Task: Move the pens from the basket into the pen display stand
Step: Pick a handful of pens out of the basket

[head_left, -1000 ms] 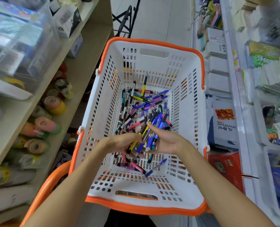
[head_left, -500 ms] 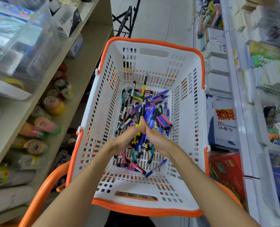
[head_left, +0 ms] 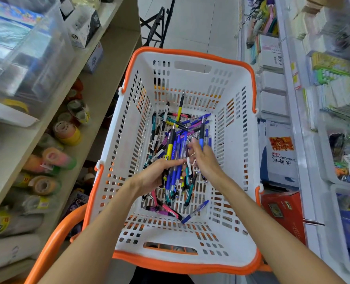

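Basket (head_left: 237, 181) ctr; pens (head_left: 176, 128) piled inside, 12 o'clock of both hands. Tape rolls (head_left: 67, 132) on shelf @ 9 o'clock, paper packs (head_left: 280, 156) @ 3.

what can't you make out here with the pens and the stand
Head view only:
- Pen display stand: not identifiable; right-hand shelves are motion-blurred.
- Bundle of pens in the left hand: count hidden by fingers and overlap.
- Pens lower in the basket: covered by both hands.
- Right hand pinches a blue pen; its tip is hidden.
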Tool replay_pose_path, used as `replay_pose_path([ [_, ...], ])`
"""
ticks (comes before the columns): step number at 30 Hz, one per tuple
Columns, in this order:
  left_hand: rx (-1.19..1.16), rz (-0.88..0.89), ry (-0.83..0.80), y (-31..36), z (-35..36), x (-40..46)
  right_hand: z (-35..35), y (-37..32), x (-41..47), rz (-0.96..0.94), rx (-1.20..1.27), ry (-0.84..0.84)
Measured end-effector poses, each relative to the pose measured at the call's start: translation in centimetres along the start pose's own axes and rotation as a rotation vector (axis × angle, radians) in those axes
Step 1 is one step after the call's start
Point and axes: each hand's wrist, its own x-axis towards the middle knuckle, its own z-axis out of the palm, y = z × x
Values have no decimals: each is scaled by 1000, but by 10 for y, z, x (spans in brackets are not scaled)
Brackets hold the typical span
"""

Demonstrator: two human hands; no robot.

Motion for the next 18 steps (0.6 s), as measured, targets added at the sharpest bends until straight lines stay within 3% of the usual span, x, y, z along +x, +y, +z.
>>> replay_pose_path([
  [2, -127, -12, 6, 0, -5, -1, -13, 0, 7, 47, 69, 132],
  [3, -173, -16, 7, 0, -8, -2, -23, -3, 10, 96, 16, 112],
  [5, -246, -19, -6, 1, -14, -6, -42, -13, 12, 229, -58, -161],
  [7, -301, -25, 3, 3, -18, -8, -57, -23, 12, 341, 49, -456],
  [9, -291, -34, 16, 5, -20, -9, -67, -33, 15, 312, 28, -588],
  [12, -258, -50, 16, 8, -20, -13, -78, -52, 19, 235, -201, -711],
  [15, -275, -87, 0, 8, -19, -17, -73, -66, 20, 243, -284, -719],
  [18, -209, -134, -148, 8, -15, -22, -53, -66, 19, 230, -302, -638],
])
